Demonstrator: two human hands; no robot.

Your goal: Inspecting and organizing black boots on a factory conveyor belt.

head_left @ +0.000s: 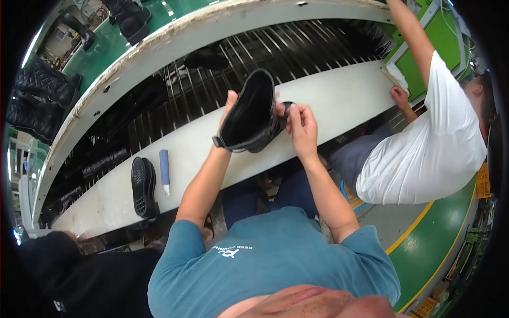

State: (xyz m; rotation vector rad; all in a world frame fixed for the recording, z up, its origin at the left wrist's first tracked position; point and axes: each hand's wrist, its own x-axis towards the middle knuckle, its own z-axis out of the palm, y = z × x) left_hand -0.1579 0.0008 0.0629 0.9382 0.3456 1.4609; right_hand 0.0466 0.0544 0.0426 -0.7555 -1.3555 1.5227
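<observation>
A black ankle boot (253, 114) is held up above the pale worktop, its opening facing me. My left hand (228, 110) is closed around it, with the palm behind the shaft and fingertips showing at the right side. Close by, my right hand (304, 130) pinches a small black piece at the boot's right edge; whether it is a strap or a flap I cannot tell. On the worktop to the left lie a black shoe sole (143, 186), tread up, and a blue-handled knife (165, 172) with a short metal blade.
Beyond the white worktop (339, 98) run metal rollers (254, 45) with dark items on them. An upper green shelf carries black boots (130, 21). To the right sits a co-worker in a white shirt (424, 153); a person in black (79, 275) is at the lower left.
</observation>
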